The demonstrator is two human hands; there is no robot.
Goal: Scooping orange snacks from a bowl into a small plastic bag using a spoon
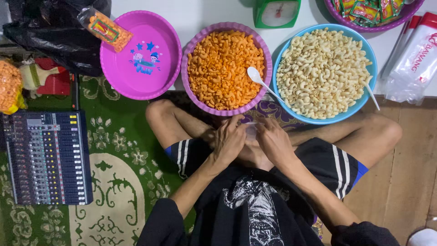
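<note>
Hands are meeting at the centre of the frame, just below the bowls. The left hand (229, 140) is curling its fingers around one side of a small clear bag (251, 130), and the right hand (274, 142) is pinching the other side; both are closed on it, with the bag sitting between them above the person's crossed legs. How much the bag is holding cannot be told.

Just above the hands, a purple bowl (190, 86) is lying full of orange macaroni snacks (226, 68), with a white spoon (256, 76) resting at its right rim. To the right, a blue bowl (278, 59) is holding pale macaroni snacks (322, 73), a second spoon handle (372, 96) sticking out at its lower right. At upper left, a pink tray (136, 82) is carrying one filled snack packet (105, 28) on its rim. A green scale (276, 12) is sitting at top centre, and a tray of sachets (371, 11) at top right. An audio mixer (48, 157) is lying on the green rug (123, 191) at lower left.
</note>
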